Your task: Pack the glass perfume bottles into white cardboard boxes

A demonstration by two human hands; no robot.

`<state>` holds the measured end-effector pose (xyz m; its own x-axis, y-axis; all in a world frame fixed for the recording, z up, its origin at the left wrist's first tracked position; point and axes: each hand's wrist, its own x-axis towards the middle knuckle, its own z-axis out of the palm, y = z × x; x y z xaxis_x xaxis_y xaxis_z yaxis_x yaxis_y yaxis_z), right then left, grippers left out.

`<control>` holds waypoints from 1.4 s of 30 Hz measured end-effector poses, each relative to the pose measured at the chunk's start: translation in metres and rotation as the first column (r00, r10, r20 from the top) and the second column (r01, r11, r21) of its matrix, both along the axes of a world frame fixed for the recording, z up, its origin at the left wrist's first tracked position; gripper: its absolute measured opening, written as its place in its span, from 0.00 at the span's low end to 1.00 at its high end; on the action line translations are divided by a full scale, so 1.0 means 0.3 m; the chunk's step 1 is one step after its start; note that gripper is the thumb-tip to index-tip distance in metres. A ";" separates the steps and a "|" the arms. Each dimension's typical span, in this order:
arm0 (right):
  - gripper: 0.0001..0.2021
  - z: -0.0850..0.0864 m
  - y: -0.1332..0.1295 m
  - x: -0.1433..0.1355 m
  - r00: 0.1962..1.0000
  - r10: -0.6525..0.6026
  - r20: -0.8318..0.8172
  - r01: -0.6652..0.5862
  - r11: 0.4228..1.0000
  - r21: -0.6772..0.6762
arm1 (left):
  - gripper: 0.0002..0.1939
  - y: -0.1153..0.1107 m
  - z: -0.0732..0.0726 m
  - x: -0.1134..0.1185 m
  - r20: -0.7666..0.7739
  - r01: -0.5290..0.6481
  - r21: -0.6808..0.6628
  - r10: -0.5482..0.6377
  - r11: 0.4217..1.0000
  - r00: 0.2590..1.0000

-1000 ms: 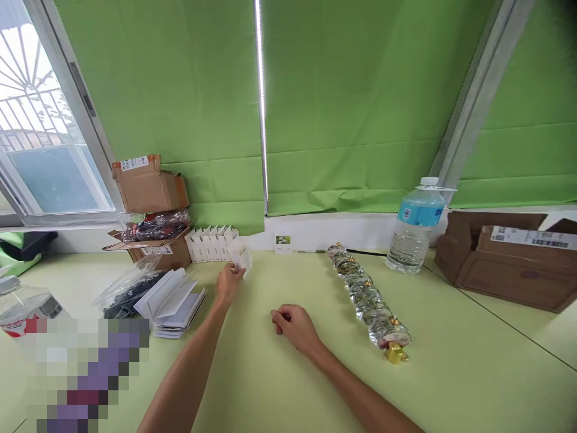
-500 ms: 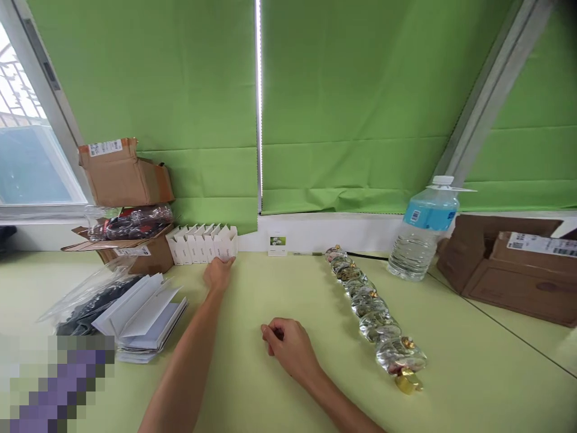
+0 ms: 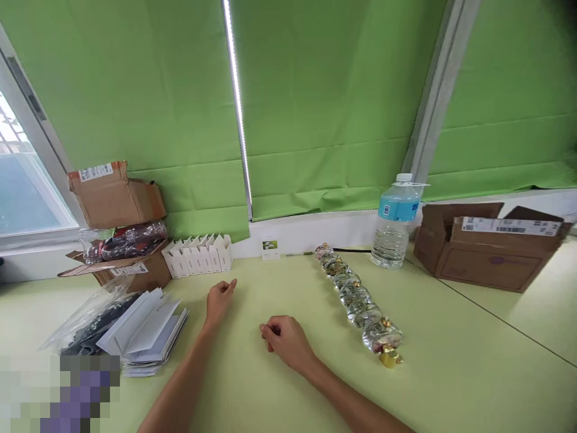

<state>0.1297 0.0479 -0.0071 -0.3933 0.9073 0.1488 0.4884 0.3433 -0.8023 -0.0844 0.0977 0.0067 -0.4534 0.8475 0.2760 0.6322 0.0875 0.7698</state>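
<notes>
My left hand (image 3: 219, 302) hovers over or rests on the table, a short way in front of a row of small white open-topped boxes (image 3: 198, 255), apart from them. Its fingers are curled in, and nothing shows in them. Closer to me, at the middle of the table, my right hand (image 3: 289, 341) is loosely closed with thumb against forefinger. I see nothing in it. To its right lies a slanting row of clear, shiny rounded pieces (image 3: 354, 294) with gold-coloured parts. A small white card (image 3: 270, 248) with a green picture stands against the wall.
At left, white folded papers (image 3: 146, 337) lie beside a plastic bag of dark items (image 3: 99, 325). Behind them are two stacked cardboard boxes (image 3: 119, 201). A water bottle (image 3: 391, 231) and a brown carton (image 3: 487, 255) stand at back right. Green blinds (image 3: 338, 108) hang behind.
My left hand has come back from the white boxes toward me, its fingers now off them. My right hand keeps its pose. The view has turned slightly to the right.
</notes>
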 end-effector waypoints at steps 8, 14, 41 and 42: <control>0.16 0.002 0.008 -0.001 0.998 0.014 -0.058 -0.023 0.988 -0.155 | 0.27 -0.296 -0.021 0.138 0.303 0.095 0.080 -0.115 0.992 0.946; 0.13 0.030 0.094 -0.004 0.968 -0.065 0.241 0.037 0.992 0.118 | 0.25 -0.344 0.007 0.178 0.322 0.284 -0.032 -0.259 0.958 0.910; 0.22 0.191 0.573 -0.077 0.727 -0.357 0.587 -0.026 0.840 0.542 | 0.18 -0.285 -0.046 0.100 0.472 0.446 -0.044 -0.374 0.894 0.798; 0.20 0.197 0.564 -0.067 0.728 -0.332 0.600 -0.043 0.852 0.523 | 0.18 -0.285 -0.047 0.100 0.471 0.447 -0.043 -0.377 0.893 0.797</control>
